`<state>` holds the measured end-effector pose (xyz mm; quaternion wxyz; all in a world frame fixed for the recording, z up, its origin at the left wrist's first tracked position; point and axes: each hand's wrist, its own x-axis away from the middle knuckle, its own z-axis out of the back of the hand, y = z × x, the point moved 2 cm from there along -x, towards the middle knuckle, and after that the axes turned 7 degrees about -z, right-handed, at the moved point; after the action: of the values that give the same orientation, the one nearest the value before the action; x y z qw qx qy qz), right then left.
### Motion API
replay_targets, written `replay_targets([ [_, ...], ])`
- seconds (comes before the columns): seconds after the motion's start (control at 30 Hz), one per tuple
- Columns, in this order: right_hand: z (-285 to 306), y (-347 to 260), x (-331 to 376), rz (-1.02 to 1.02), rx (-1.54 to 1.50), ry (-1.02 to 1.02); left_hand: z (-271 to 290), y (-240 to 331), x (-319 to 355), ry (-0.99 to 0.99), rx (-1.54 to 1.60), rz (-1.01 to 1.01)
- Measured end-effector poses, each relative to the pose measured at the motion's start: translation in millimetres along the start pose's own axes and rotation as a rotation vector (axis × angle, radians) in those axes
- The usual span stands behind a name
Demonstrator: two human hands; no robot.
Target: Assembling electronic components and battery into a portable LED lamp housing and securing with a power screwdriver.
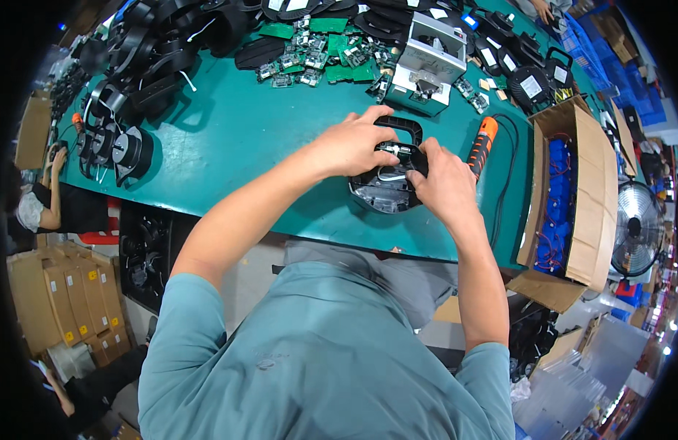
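Note:
A black plastic housing [383, 198] with a loop handle rests on the green table in front of me, its open side up. Inside, a small board or connector and light wires show, partly covered by my fingers. My left hand [363, 145] grips the housing's upper left side, thumb reaching over the inner part. On its right side my right hand [446, 180] is closed, with the thumb pressed into the opening. To the right of that hand lies an orange and black electric screwdriver [483, 144] with a black cord.
An open cardboard box [588, 198] of blue packs with red wires stands at the right edge. Green circuit boards [328, 55] pile at the back, beside a grey metal fixture [429, 66]. Black round housings [122, 150] crowd the left. A fan [635, 227] stands beyond the box.

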<state>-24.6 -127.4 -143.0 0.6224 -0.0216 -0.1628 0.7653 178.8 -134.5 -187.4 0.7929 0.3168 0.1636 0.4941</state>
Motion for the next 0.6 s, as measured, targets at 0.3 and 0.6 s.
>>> replay_targets([
  [0.3,-14,-13,-9,0.381,-0.433,0.233,-27,-5,-11,0.161,0.043,-0.068],
  [0.6,-17,-7,-22,0.416,-0.386,0.186,-36,-32,-58,-0.091,-0.098,-0.158],
])
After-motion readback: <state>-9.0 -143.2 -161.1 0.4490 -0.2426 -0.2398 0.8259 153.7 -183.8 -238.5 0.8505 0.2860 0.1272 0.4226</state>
